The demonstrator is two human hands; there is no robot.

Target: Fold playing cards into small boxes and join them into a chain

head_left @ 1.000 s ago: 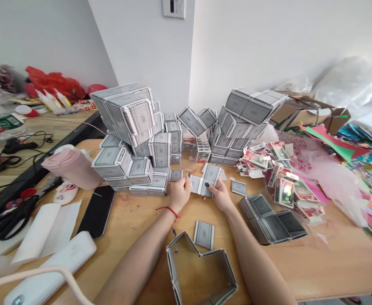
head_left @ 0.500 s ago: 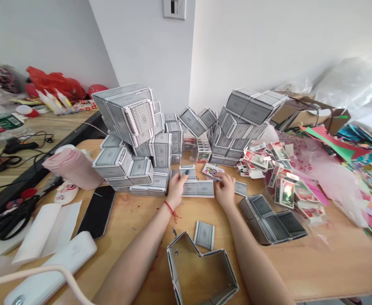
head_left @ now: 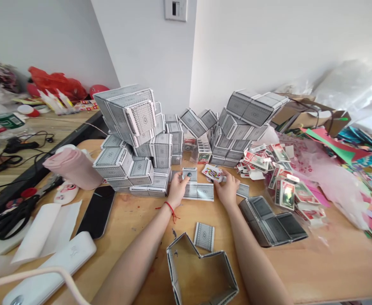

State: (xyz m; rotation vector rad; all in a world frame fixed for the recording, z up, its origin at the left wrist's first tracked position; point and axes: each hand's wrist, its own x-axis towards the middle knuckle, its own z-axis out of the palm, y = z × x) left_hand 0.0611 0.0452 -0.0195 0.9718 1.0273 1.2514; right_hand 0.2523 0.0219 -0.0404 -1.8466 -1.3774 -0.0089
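Observation:
My left hand (head_left: 177, 189) has its thumb pressed on a grey patterned card piece (head_left: 190, 177), its other fingers curled at the left and partly hidden. Beneath that piece lies a flat strip of joined playing cards (head_left: 201, 192), backs up. My right hand (head_left: 227, 187) is closed, fingertips pinching the right edge of a face-up playing card (head_left: 211, 172). Just right of that hand a small grey card piece (head_left: 243, 190) rests on the table. Closer to me are a square folded card (head_left: 204, 236) and a notched frame made of cards (head_left: 172, 275).
Stacked card blocks stand at the back left (head_left: 125, 114) and back right (head_left: 252, 108). A dark card shape (head_left: 270, 222) and loose card boxes (head_left: 284, 192) lie rightward. A phone (head_left: 96, 212), white power bank (head_left: 54, 269) and scissors (head_left: 17, 218) are on the left.
My right fingers have shifted onto the right edge of the face-up card. The card strip now shows more of its upper side. My left hand has barely moved.

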